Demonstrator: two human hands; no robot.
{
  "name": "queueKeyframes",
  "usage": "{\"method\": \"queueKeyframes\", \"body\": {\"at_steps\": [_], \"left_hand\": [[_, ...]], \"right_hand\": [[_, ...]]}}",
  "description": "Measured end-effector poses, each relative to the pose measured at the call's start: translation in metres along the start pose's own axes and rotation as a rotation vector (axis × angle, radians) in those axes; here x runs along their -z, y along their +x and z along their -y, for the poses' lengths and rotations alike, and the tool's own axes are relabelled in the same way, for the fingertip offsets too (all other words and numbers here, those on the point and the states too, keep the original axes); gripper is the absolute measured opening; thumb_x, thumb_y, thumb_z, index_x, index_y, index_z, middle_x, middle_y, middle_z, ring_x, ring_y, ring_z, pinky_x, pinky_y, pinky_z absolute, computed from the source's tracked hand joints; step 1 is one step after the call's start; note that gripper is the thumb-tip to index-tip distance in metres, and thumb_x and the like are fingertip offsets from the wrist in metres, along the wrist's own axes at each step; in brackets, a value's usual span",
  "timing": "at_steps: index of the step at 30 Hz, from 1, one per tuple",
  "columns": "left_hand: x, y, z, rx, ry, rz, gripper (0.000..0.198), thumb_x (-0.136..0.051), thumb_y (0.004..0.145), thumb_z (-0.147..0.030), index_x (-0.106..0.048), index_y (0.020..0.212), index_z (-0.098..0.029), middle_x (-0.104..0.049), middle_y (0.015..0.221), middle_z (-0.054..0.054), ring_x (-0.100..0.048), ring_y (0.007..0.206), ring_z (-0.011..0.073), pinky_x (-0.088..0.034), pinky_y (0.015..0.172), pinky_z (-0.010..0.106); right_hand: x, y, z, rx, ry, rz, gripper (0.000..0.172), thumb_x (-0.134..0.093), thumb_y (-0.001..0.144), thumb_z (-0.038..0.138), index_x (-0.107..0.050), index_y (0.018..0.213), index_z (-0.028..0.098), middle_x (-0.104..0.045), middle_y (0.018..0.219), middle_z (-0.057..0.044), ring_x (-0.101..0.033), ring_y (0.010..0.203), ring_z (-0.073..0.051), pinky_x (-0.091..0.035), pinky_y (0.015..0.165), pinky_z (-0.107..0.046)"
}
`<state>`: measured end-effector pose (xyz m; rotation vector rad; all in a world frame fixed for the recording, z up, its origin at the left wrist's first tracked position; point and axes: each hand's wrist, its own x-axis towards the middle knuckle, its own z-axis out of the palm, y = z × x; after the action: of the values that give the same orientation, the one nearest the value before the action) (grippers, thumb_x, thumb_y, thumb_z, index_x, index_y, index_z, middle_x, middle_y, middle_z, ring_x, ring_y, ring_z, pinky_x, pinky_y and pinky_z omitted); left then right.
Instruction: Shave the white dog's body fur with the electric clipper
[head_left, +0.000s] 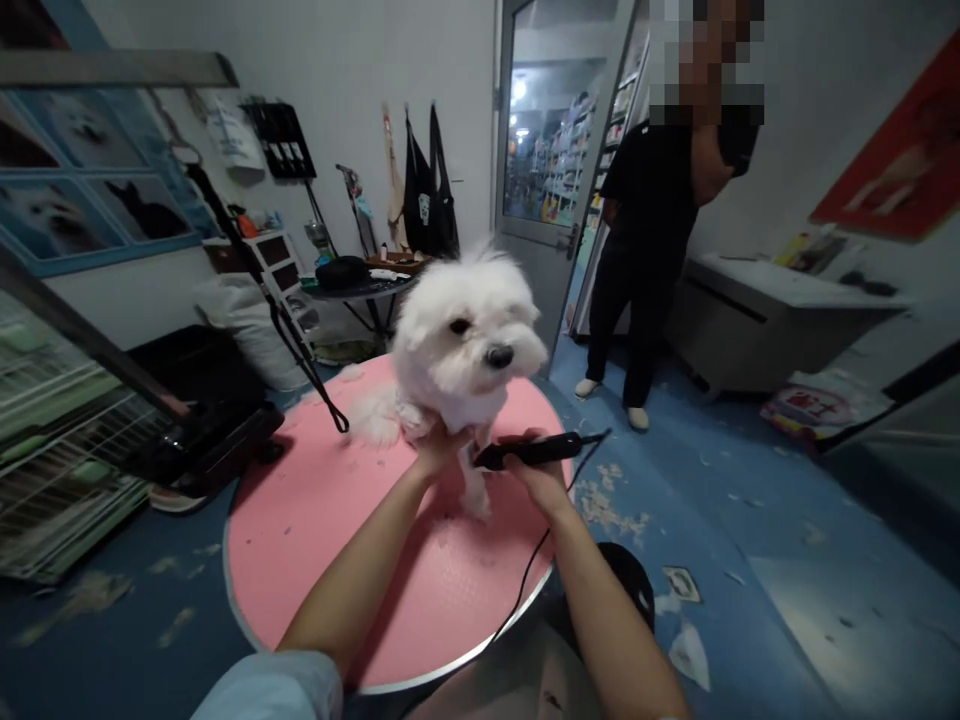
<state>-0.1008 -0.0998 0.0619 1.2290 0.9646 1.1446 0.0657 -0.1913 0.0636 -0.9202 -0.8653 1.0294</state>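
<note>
A small white fluffy dog (pixel 457 345) stands on a round pink grooming table (pixel 315 540), facing me. My left hand (pixel 439 450) is closed around the dog's front leg at its chest. My right hand (pixel 536 470) grips a black corded clipper (pixel 529 452), its head pointed left at the dog's raised leg. The clipper's cord (pixel 525 575) runs down off the table's near edge.
A black grooming arm and strap (pixel 300 345) hang at the table's left, by wire cages (pixel 67 450). Another person in black (pixel 645 230) stands by an open door. A grey tub cabinet (pixel 757 320) sits at right. Fur clumps (pixel 611 505) litter the blue floor.
</note>
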Motion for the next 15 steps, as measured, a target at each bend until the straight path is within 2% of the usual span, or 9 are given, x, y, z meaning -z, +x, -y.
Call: {"method": "queueKeyframes", "body": {"at_steps": [2, 4, 9, 11, 13, 15], "left_hand": [[-0.006, -0.007, 0.001, 0.043, -0.075, 0.006, 0.049, -0.084, 0.06, -0.054, -0.058, 0.081, -0.018, -0.061, 0.066, 0.003, -0.059, 0.062, 0.0199, -0.049, 0.062, 0.033], [-0.01, -0.016, 0.002, 0.084, -0.166, 0.006, 0.057, -0.083, 0.059, -0.062, -0.051, 0.079, -0.02, -0.053, 0.06, -0.002, -0.053, 0.054, 0.0154, -0.048, 0.057, 0.032], [-0.013, -0.03, 0.005, 0.173, -0.275, 0.011, 0.066, -0.088, 0.053, -0.065, -0.045, 0.077, -0.02, -0.045, 0.056, -0.008, -0.045, 0.05, 0.0081, -0.043, 0.051, 0.023], [-0.01, -0.032, 0.006, 0.239, -0.263, 0.064, 0.064, -0.09, 0.051, -0.063, -0.05, 0.074, -0.019, -0.047, 0.055, -0.006, -0.046, 0.05, 0.0088, -0.044, 0.051, 0.023], [-0.005, -0.033, 0.006, 0.303, -0.239, 0.147, 0.063, -0.089, 0.05, -0.066, -0.055, 0.07, -0.017, -0.054, 0.059, -0.001, -0.052, 0.055, 0.0114, -0.047, 0.055, 0.025], [-0.001, -0.035, 0.005, 0.341, -0.205, 0.23, 0.063, -0.087, 0.05, -0.069, -0.059, 0.066, -0.015, -0.06, 0.064, 0.004, -0.057, 0.061, 0.0136, -0.048, 0.058, 0.025]], "right_hand": [[-0.009, -0.001, -0.001, -0.05, -0.008, 0.081, 0.046, -0.083, 0.06, 0.024, -0.049, 0.091, 0.025, -0.078, 0.089, -0.002, -0.076, 0.081, -0.022, -0.061, 0.074, -0.035], [-0.01, -0.01, -0.01, -0.07, -0.027, 0.114, 0.043, -0.081, 0.059, 0.022, -0.051, 0.09, 0.025, -0.078, 0.088, -0.001, -0.076, 0.082, -0.022, -0.061, 0.077, -0.036], [0.006, -0.041, -0.04, -0.08, -0.076, 0.221, 0.03, -0.078, 0.062, 0.021, -0.06, 0.086, 0.023, -0.077, 0.082, -0.003, -0.074, 0.075, -0.022, -0.061, 0.071, -0.035], [0.01, -0.046, -0.041, -0.046, -0.082, 0.117, 0.027, -0.079, 0.064, 0.025, -0.06, 0.083, 0.023, -0.076, 0.079, -0.002, -0.073, 0.072, -0.022, -0.061, 0.07, -0.036], [0.008, -0.048, -0.034, 0.031, -0.05, -0.06, 0.027, -0.08, 0.067, 0.031, -0.059, 0.083, 0.024, -0.076, 0.079, -0.002, -0.072, 0.072, -0.022, -0.062, 0.071, -0.037], [0.003, -0.049, -0.025, 0.102, -0.023, -0.125, 0.031, -0.082, 0.068, 0.036, -0.06, 0.086, 0.024, -0.076, 0.085, -0.002, -0.073, 0.076, -0.022, -0.062, 0.074, -0.037]]}}
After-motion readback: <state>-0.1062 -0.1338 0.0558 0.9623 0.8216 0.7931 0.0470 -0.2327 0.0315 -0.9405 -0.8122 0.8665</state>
